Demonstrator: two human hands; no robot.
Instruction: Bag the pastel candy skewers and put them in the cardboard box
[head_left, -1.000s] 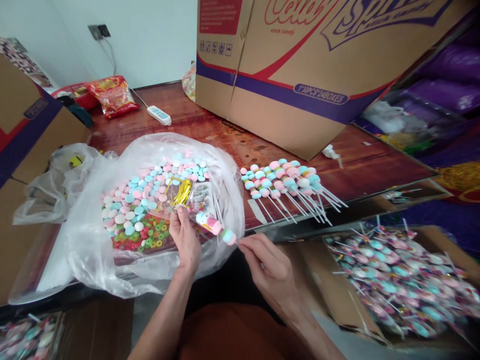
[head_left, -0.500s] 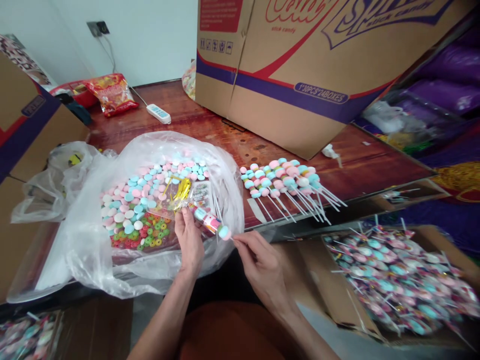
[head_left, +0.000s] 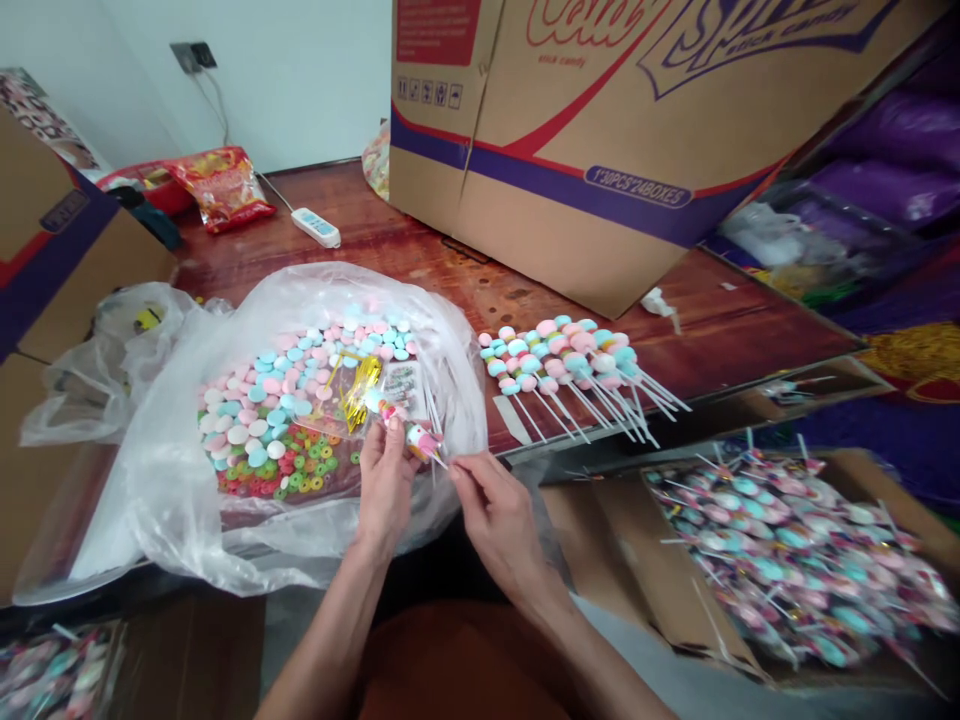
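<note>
In my left hand [head_left: 386,475] a small printed candy wrapper [head_left: 424,443] is pinched between thumb and fingers. A candy skewer sits inside it, with a pale blue candy [head_left: 373,400] at the far end. My right hand [head_left: 491,505] is closed on the skewer's white stick, where it comes out at the near end. Beyond my hands, gold twist ties [head_left: 364,393] lie beside a clear printed packet [head_left: 403,388] and loose white sticks [head_left: 430,400]. Pink, blue and white candies [head_left: 274,395] and ring candies [head_left: 300,465] are heaped on the left.
A plastic bag [head_left: 180,490] surrounds the loose candies. Unwrapped candy skewers [head_left: 559,360] lie in a row at the table's edge. A large carton [head_left: 570,230] stands behind. Lower right, an open box [head_left: 675,610] holds wrapped skewers. A white thermometer [head_left: 316,228] lies farther back.
The candy skewer has slid into the wrapper, up and to the left. My right hand has moved left with its stick, closer to my left hand, which still grips the wrapper.
</note>
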